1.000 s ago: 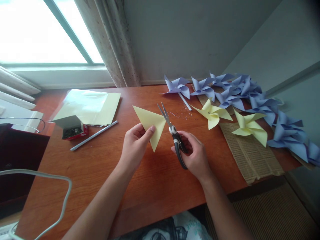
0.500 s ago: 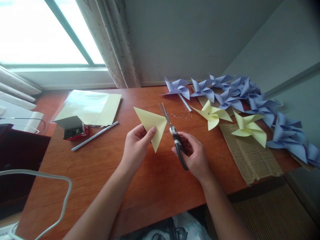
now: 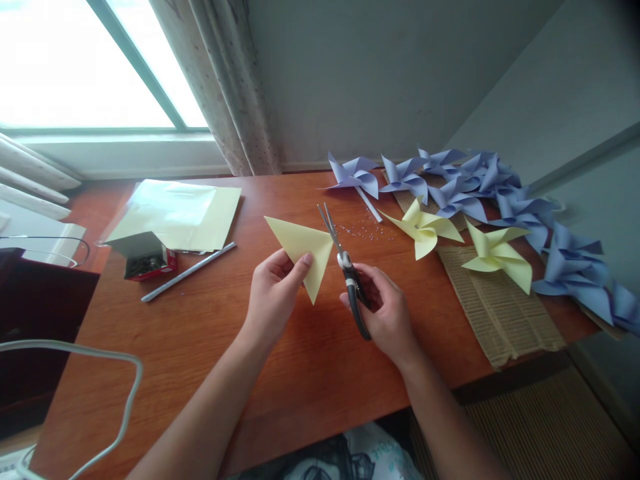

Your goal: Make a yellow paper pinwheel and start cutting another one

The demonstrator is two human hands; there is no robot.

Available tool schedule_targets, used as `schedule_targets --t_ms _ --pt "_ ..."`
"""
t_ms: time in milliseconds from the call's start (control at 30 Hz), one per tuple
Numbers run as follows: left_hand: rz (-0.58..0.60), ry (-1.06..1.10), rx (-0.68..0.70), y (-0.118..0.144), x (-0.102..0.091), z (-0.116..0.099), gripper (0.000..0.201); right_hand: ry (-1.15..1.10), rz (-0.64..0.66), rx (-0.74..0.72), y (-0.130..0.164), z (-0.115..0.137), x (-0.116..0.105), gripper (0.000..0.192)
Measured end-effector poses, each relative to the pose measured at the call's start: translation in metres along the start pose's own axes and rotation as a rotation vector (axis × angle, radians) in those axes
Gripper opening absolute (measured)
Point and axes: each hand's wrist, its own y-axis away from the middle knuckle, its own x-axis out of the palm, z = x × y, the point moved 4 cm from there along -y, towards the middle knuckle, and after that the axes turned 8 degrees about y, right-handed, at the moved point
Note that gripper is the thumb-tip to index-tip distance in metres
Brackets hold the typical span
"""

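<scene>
Pinched between the thumb and fingers of my left hand (image 3: 275, 287) is a folded yellow paper triangle (image 3: 305, 241), held above the table. My right hand (image 3: 385, 307) grips scissors (image 3: 353, 283) by their black handles. The scissor blades are slightly parted and point away from me, right at the paper's right-hand corner; whether they touch it I cannot tell. Two yellow paper pinwheels, one (image 3: 423, 228) on the wood and another (image 3: 500, 257) over cardboard, lie to the right of my right hand.
Several blue paper pinwheels (image 3: 405, 177) line the table's back and right side, some on cardboard (image 3: 505, 320). At left lie yellow paper sheets (image 3: 225, 207), an open small box (image 3: 150, 263) and a rolled paper stick (image 3: 190, 271). A white cable (image 3: 133, 393) loops at the left front.
The scissors and my right hand have shifted very slightly left towards the paper. The paper has tilted a little; both hands keep their hold.
</scene>
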Motion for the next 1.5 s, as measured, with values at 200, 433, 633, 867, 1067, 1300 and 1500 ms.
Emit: schedule_targets --t_ms 200,433,633,867,1067,1300,1500 --pt "0.004 0.000 0.011 -0.001 0.000 0.000 0.035 -0.009 -0.002 -0.003 0.000 0.000 0.002 0.044" --pt "-0.004 -0.025 0.015 0.000 -0.001 -0.001 0.037 -0.001 -0.004 0.001 0.000 0.001 0.001 0.042" --pt "0.000 -0.011 0.017 -0.001 -0.001 0.000 0.036 -0.017 -0.014 0.035 0.000 -0.003 0.002 0.040" --pt "-0.008 -0.005 0.017 0.000 -0.002 0.001 0.030 -0.388 -0.007 0.281 -0.001 -0.011 0.003 0.042" --pt "-0.007 0.000 0.015 -0.001 -0.003 0.002 0.027 -0.728 0.121 0.338 -0.004 -0.001 -0.002 0.033" --pt "-0.007 0.001 0.009 -0.001 -0.002 0.001 0.033 -0.917 0.142 0.379 -0.006 -0.002 -0.005 0.038" --pt "-0.039 0.034 0.045 -0.003 -0.003 -0.004 0.031 -0.616 0.058 0.282 -0.005 -0.007 -0.004 0.027"
